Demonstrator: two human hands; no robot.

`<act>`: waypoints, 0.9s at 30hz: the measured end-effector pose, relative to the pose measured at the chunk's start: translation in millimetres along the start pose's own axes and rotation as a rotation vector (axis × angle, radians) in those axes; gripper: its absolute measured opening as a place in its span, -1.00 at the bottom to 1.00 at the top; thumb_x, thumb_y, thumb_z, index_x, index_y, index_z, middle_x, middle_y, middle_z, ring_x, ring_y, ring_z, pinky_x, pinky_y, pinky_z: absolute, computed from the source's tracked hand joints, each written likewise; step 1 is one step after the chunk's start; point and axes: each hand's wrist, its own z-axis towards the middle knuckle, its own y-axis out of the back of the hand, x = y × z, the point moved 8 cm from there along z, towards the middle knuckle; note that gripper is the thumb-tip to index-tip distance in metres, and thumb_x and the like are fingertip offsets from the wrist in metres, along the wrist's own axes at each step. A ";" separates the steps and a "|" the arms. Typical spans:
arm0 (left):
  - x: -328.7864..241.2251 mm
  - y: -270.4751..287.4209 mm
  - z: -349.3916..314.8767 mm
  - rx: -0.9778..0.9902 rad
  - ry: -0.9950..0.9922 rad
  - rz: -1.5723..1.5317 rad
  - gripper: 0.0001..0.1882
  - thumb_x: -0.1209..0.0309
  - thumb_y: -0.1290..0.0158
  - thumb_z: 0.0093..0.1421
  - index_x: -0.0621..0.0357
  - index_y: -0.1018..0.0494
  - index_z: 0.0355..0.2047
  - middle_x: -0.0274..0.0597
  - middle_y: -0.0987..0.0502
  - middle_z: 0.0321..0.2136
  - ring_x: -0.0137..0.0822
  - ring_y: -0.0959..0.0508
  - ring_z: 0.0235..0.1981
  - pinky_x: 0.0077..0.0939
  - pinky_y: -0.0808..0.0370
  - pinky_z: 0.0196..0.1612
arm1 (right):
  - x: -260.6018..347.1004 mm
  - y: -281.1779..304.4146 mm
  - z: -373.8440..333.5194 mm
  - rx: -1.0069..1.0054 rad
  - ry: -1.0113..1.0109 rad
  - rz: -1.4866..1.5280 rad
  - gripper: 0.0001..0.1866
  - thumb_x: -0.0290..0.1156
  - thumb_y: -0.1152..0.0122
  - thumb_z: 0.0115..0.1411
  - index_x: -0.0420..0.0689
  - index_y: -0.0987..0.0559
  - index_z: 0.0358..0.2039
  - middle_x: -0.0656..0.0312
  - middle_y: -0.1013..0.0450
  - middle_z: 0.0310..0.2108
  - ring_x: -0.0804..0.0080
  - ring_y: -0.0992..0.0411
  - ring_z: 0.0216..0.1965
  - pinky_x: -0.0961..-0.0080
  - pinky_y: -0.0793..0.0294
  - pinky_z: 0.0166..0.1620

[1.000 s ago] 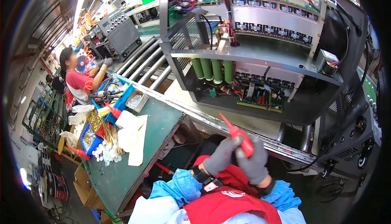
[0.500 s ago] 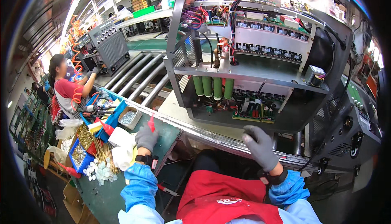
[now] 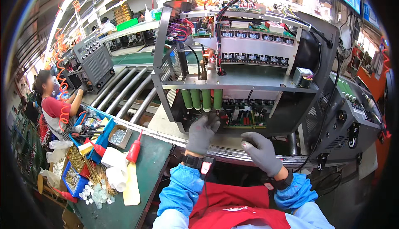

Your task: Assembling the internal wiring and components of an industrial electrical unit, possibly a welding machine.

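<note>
A dark grey metal chassis, open at the side, stands in front of me with wiring and circuit boards inside. My left hand, in a grey glove, is at its lower front, just below the green cylinders. The fingers are bent and apart, with no object visible in them. My right hand, also gloved, hovers before the lower circuit board, fingers stretched and thumb apart, holding nothing. On the green bench to the left is a red squeeze bottle with a pointed tip.
Blue bins of tools and small parts crowd the bench, beside a box of screws and white paper rolls. Metal rollers run left of the chassis. Another grey unit stands right. A co-worker handles a similar unit far left.
My left hand has let go of the red bottle on the bench and moved right to the chassis. My right hand stays in front of it. The view has shifted slightly.
</note>
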 end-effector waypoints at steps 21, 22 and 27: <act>-25.1 -46.7 0.1 0.042 -0.331 1.031 -0.76 0.68 0.14 0.23 0.45 -0.44 -0.12 -0.08 -0.51 -0.10 -0.42 -0.49 -0.10 -0.52 -0.51 -0.06 | 130.7 27.3 139.4 -0.196 0.652 -0.226 -0.74 -0.37 -0.05 0.23 -0.22 -0.53 -0.14 -0.03 -0.52 -0.36 0.05 -0.53 -0.33 0.32 -0.47 -0.19; -24.9 -37.5 0.1 0.023 -0.361 0.993 -0.73 0.68 0.17 0.23 0.45 -0.42 -0.09 -0.07 -0.49 -0.07 -0.40 -0.48 -0.09 -0.51 -0.50 -0.04 | 137.7 19.9 151.3 -0.196 0.666 -0.219 -0.74 -0.37 -0.05 0.23 -0.22 -0.53 -0.14 -0.03 -0.52 -0.36 0.05 -0.53 -0.33 0.32 -0.47 -0.19; -4.5 -38.0 2.4 0.009 0.014 -0.312 -0.84 0.63 -0.07 0.15 0.35 -0.51 -0.24 -0.20 -0.59 -0.26 -0.43 -0.56 -0.21 -0.65 -0.48 -0.17 | 120.5 -18.5 196.2 0.103 0.309 -0.367 -0.66 -0.22 0.11 0.33 -0.17 -0.51 -0.10 0.01 -0.51 -0.37 0.17 -0.50 -0.33 0.37 -0.44 -0.19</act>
